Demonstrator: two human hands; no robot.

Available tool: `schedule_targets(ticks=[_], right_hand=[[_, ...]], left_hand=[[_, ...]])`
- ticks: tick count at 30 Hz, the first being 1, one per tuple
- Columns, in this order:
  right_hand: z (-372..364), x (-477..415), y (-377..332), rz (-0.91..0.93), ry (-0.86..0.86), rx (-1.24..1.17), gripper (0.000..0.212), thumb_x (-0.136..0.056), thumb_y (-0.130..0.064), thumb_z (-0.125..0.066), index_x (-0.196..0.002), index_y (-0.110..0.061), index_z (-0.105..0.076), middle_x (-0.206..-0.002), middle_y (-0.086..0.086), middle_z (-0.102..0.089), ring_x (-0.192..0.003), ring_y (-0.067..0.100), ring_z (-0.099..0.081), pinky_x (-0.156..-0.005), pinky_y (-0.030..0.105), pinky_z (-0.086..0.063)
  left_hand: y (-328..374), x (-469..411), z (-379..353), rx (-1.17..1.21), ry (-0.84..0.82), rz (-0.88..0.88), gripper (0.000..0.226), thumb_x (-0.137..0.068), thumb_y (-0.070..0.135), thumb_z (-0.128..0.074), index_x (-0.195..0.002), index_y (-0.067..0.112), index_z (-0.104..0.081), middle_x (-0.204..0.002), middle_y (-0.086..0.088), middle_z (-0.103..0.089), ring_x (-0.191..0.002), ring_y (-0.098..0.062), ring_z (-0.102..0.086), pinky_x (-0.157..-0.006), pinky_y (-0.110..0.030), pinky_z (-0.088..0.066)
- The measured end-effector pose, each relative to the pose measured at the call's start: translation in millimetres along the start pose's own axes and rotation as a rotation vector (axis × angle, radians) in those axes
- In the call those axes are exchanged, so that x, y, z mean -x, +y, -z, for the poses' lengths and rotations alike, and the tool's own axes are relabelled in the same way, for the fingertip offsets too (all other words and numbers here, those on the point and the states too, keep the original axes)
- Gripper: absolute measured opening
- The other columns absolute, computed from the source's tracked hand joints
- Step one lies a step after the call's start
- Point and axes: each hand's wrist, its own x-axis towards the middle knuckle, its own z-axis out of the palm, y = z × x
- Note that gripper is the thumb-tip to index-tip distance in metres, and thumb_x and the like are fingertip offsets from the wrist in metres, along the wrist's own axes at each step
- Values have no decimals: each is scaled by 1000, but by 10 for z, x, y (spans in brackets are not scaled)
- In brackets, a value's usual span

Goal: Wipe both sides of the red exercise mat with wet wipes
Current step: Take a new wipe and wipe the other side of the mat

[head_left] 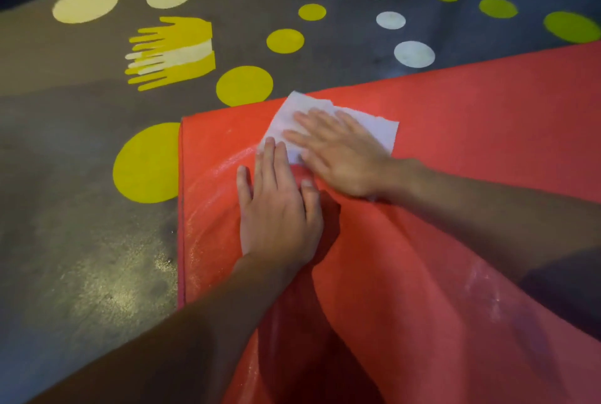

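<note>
Both palms down on the red mat [471, 143]!
My right hand [341, 156] lay spread flat on the wet wipe [289, 110]; my left hand [279, 211] pressed flat beside it.

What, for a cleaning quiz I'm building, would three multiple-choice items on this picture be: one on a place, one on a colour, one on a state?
1. Where is the wet wipe?
A) draped over a forearm
B) on the red mat, near its far edge
C) stuffed in a pocket

2. What colours are the floor dots?
A) pink and orange
B) black only
C) yellow and white

3. How is the right hand?
A) flat, fingers straight, pressing the wipe
B) clenched in a fist
C) pinching the wipe in the air

Answers:
1 B, the wipe lies spread on red, close to the far edge.
2 C, only yellow and white circles are painted there.
3 A, its straight fingers lie across the wipe.
</note>
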Motion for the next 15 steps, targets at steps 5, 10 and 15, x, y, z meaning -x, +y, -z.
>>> schedule_targets(ticks=[5,10,15], right_hand=[[19,-35,85,-425,-20,-42,56,-103,-46,-13,-157,-36,-6,-167,0,2,-152,23,6,-121,51,5],[-10,382,-171,7,-38,-14,71,-88,-52,5,-156,-39,-7,-166,-3,-1,-153,19,-1,-121,48,-1],[-22,324,37,-385,-34,6,56,-102,-48,-9,-157,-37,-4,-167,-2,4,-152,22,5,-120,53,4]], left_hand=[[21,-6,-31,54,16,6,70,-91,39,-19,-151,5,-27,-161,-8,-24,-149,-20,-19,-121,-49,-12],[3,-1,-4,103,43,5,71,-90,38,-18,-150,4,-31,-159,-9,-28,-148,-21,-23,-120,-49,-13],[18,-12,-17,98,54,11,68,-91,39,-20,-148,5,-35,-158,-9,-32,-147,-23,-26,-120,-50,-14]])
